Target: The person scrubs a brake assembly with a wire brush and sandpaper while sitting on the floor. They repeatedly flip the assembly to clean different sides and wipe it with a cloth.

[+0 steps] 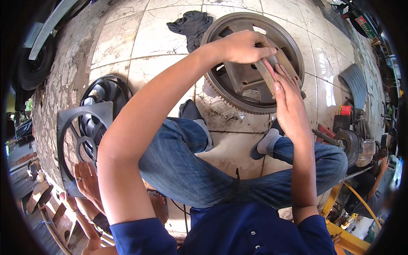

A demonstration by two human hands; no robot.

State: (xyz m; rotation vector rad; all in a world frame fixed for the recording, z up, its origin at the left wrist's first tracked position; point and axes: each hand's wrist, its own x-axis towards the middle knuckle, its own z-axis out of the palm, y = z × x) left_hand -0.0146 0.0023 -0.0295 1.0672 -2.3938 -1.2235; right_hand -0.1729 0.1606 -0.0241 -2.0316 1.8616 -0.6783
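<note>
"Where is the block (265, 75) held?"
"Over the toothed wheel (238, 103), at one o'clock; the block's far end is gripped by the curled left hand (246, 47)."
"And the right hand (292, 100)?"
"Laid along the block, fingers straight; whether it is pinched there cannot be told."

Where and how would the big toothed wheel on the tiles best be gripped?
Probably two-handed, by opposite stretches of the wheel's outer rim, left and right, coming in from outside: it lies with its broad face upward, looks too wide for one grasp, and its round edge offers matching holds.
</note>
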